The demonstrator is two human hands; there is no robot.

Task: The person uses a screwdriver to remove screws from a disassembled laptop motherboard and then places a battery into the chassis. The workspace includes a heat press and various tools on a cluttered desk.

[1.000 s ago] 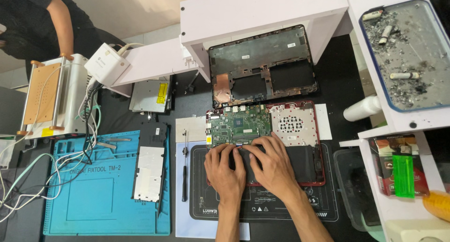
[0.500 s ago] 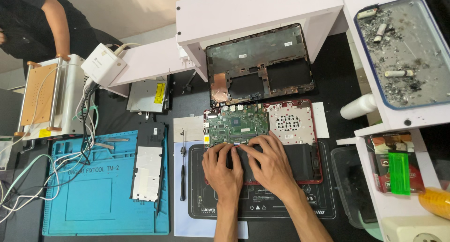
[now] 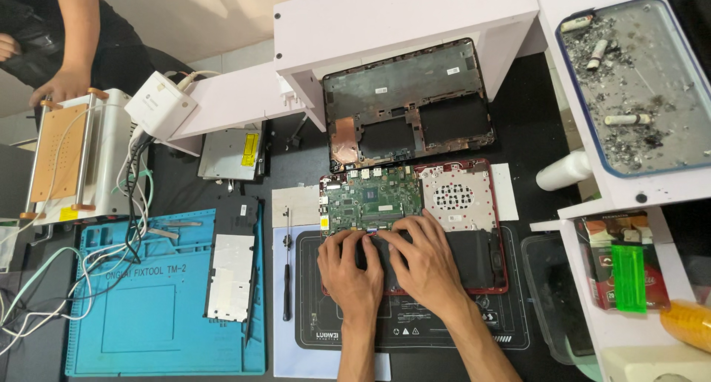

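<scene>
Opened laptop base is laid flat at centre of frame on a black work mat, prob. so the internals face up w/ nothing sliding; green circuit board and perforated grey panel are exposed in its upper half. Detached bottom cover is propped just above, against a white shelf unit, kept out of the way but near.

Left hand and right hand are pressed side by side on the black lower part of the base, just below the board. Fingers are spread and slightly curled, tips down on the part; nothing is gripped or lifted, neither hand is clenched. Whether a connector is pinched under the fingertips can't be told.

A screwdriver is left on the surface just left of the mat, w/in reach. Further left, a silver-and-black part lies along the edge of a blue mat. Another person's hand is seen at upper left on a white machine.
</scene>
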